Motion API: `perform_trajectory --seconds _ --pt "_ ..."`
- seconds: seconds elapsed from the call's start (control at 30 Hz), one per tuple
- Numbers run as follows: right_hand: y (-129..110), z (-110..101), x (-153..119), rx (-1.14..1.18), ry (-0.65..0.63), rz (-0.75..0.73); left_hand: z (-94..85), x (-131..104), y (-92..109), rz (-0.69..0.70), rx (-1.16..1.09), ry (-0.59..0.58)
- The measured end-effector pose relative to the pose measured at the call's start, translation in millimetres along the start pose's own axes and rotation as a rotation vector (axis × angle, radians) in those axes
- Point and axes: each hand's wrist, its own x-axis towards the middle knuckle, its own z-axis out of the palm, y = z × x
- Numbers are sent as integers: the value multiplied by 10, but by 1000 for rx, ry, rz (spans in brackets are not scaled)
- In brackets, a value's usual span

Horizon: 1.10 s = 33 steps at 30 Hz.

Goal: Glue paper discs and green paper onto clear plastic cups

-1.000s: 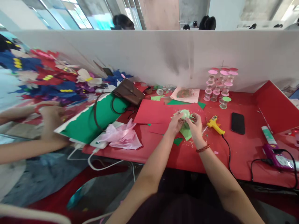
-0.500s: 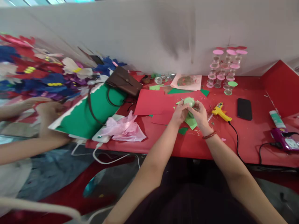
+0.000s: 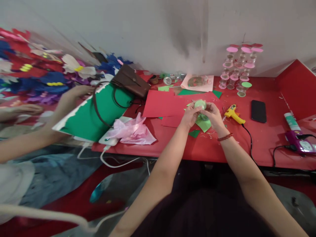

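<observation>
Between my two hands, over the red table (image 3: pixel 172 152), is a small round pale-green piece (image 3: pixel 200 104), which looks like a clear cup bottom with green paper on it. My left hand (image 3: pixel 191 114) grips its left side with the fingers curled. The fingers of my right hand (image 3: pixel 212 113) pinch it from the right; part of it is hidden by both hands. Under the hands lie light-green paper (image 3: pixel 204 124) and a dark-green scrap (image 3: pixel 194 133), among small shavings. A yellow glue gun (image 3: pixel 234 114) rests just right of my right hand.
Stacked clear cups with pink discs (image 3: pixel 232 67) stand at the back. A phone (image 3: pixel 258 111) and a purple power strip (image 3: pixel 300 142) lie to the right. Left are red sheets (image 3: pixel 159 103), a pink bag (image 3: pixel 134 130), a brown purse (image 3: pixel 130 81) and a co-worker's arm (image 3: pixel 59 112).
The view has shifted slightly, so the table sits a little higher. My hands still hold the green piece. The co-worker's near hand has moved up and away, toward the paper flowers.
</observation>
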Motion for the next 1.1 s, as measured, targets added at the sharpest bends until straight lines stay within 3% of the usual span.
perform_trajectory --seconds 0.5,0.7,0.97,1.1 --pt "-16 -5 -7 -105 26 -50 -26 -11 20 -42 -10 17" --pt "-19 -31 18 -50 -23 -49 -97 -10 27 -24 -32 22" --pt "-58 -43 26 22 41 1 -131 10 -9 -26 -22 -12" --pt "-51 -35 16 35 12 -21 -141 19 -29 12 -22 -36"
